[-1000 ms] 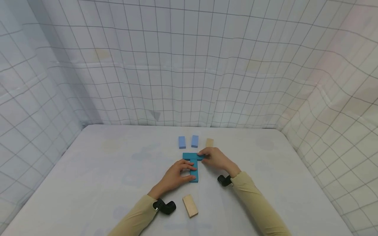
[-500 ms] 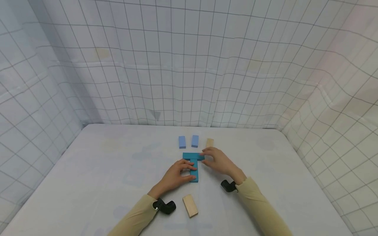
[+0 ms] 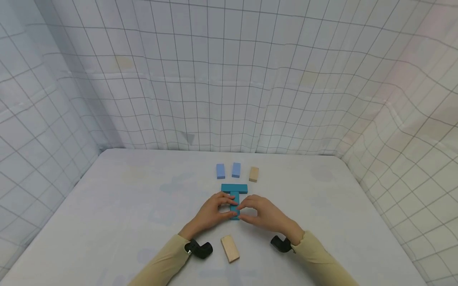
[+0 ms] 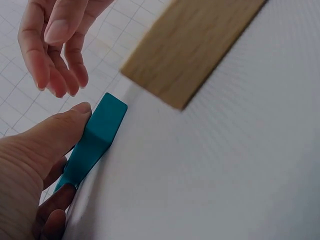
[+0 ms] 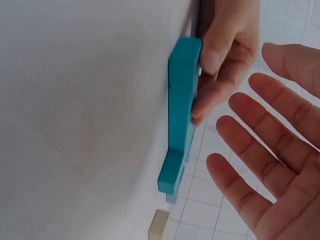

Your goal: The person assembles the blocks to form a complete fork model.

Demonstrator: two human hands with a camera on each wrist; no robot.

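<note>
Stem block [image 5: 179, 105] and crossbar block [image 3: 234, 188], both teal, are laid as a T around the middle of the white table's [image 3: 118, 222] width, the stem's far end being set against the crossbar's near edge. The stem is partly covered from the left by the left hand [image 3: 211, 210]: its thumb and fingers are loosely bent, their tips rested on the block, while the stem's right side is exposed to the right wrist view. The right hand [image 3: 266, 214] is held just beside that side, thumb and fingers spread, and is seen apart from the teal in that view.

Both ends of the crossbar are reached by neither hand. On its far side, a strip of tabletop is followed by a row made up of a left blue block [image 3: 220, 171], a right blue block [image 3: 236, 170] and a far wooden block [image 3: 254, 174], separated by narrow gaps. Beyond the far table edge, a grid-lined curtain [image 3: 200, 99] is hung. On the near side, a near wooden block [image 3: 230, 248] is turned askew between the left wrist camera [image 3: 199, 250] and the right wrist camera [image 3: 281, 244], nearer the left one. Wide stretches of tabletop are seen to left and right.
</note>
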